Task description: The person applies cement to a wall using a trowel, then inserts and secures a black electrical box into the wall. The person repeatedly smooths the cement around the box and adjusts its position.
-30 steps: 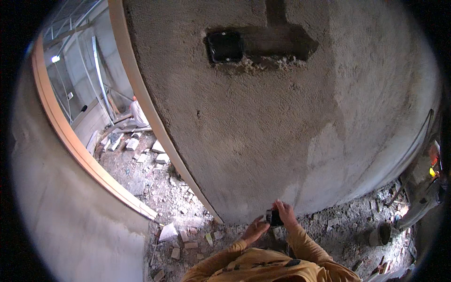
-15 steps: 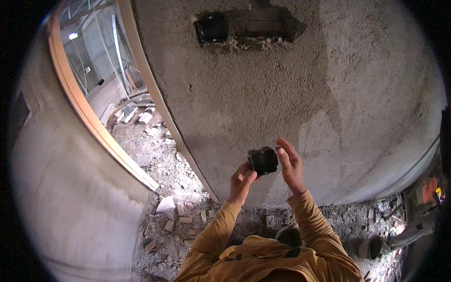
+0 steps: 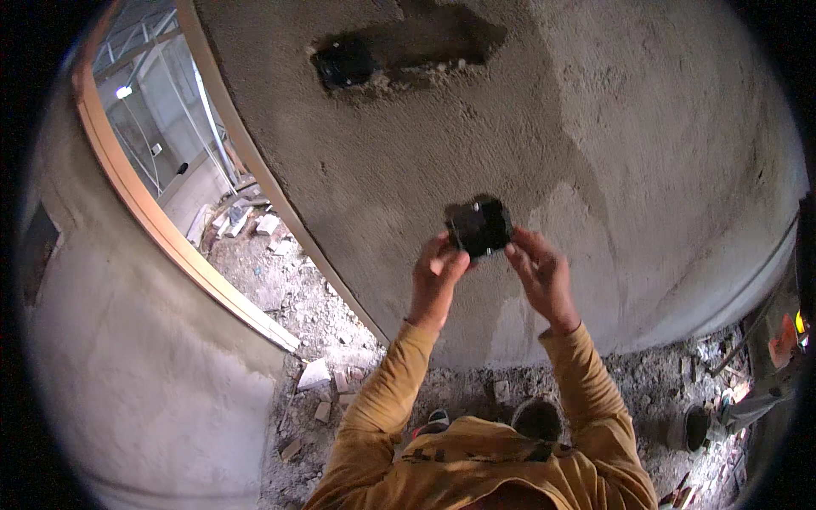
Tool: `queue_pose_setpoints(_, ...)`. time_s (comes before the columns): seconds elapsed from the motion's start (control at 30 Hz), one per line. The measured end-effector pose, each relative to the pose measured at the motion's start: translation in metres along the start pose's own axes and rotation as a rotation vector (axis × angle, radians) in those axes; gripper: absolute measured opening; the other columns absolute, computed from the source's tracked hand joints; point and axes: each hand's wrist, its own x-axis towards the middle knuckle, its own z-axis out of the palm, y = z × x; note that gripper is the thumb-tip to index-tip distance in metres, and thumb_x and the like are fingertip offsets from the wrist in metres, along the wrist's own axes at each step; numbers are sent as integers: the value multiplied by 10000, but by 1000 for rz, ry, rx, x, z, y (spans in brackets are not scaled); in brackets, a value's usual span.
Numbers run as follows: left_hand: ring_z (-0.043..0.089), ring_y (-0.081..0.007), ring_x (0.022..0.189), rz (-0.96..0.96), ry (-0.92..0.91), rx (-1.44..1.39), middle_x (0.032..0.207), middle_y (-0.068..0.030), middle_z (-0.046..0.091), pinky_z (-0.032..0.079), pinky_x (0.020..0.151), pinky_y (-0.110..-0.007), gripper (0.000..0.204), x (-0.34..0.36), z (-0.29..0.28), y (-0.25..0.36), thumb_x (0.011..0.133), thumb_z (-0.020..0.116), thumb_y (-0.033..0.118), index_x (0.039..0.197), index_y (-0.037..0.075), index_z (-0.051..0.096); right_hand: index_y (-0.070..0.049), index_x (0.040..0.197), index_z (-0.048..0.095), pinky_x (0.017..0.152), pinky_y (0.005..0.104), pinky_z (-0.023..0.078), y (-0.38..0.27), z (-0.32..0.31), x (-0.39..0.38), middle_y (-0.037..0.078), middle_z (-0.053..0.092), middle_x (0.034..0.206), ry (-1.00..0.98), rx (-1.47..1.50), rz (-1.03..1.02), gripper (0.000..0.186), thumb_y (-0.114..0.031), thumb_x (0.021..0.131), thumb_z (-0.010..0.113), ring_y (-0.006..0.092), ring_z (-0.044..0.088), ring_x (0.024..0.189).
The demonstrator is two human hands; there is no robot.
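Note:
Between my two hands is a black square electrical back box (image 3: 483,231), held up in front of the rough grey plastered wall. Fingers and thumb of my left hand (image 3: 439,276) pinch its left side. On its right side, my right hand (image 3: 541,274) grips the edge with thumb and fingertips. Higher up, a similar black box (image 3: 344,61) sits at the left end of a dark recess (image 3: 433,38) cut into the wall. Whether the held box touches the wall I cannot tell.
To the left, a doorway with an orange-brown frame (image 3: 153,217) opens onto a rubble-strewn floor (image 3: 272,263). Broken bricks and debris lie along the wall's foot. A dark bucket (image 3: 537,418) stands close by my body. At the far right is another person's leg (image 3: 755,410) beside a second bucket (image 3: 697,427).
Both hands have risen with the box, higher against the wall. My right hand has closed onto the box's right side, where its fingers were pointing upward beside it before. The view has shifted.

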Motion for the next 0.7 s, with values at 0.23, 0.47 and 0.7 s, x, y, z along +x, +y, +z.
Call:
queue_pose_setpoints(0.23,598,-206,1019,67,21,-8,1175,-140,554,557,792,-311,538,23,11,35,873,639,298,1267,-10,442,18,1129,583,755,272,497,-24,5,27,75,614,956,20,-49,-117,285,-156,906,615,148,624,889)
queue_pose_setpoints(0.47,608,-195,979,57,53,0,1142,-97,574,528,813,-338,479,25,6,39,887,621,302,1245,16,481,31,1109,575,764,266,492,-27,11,33,79,606,965,-27,-35,-45,279,-161,909,610,153,623,923)
queue_pose_setpoints(0.7,614,-183,951,50,105,17,1145,-114,567,539,784,-311,477,30,1,42,875,646,287,1217,-16,508,34,1090,580,760,259,486,-22,17,40,60,603,938,-12,43,-64,281,-188,918,601,132,602,891)
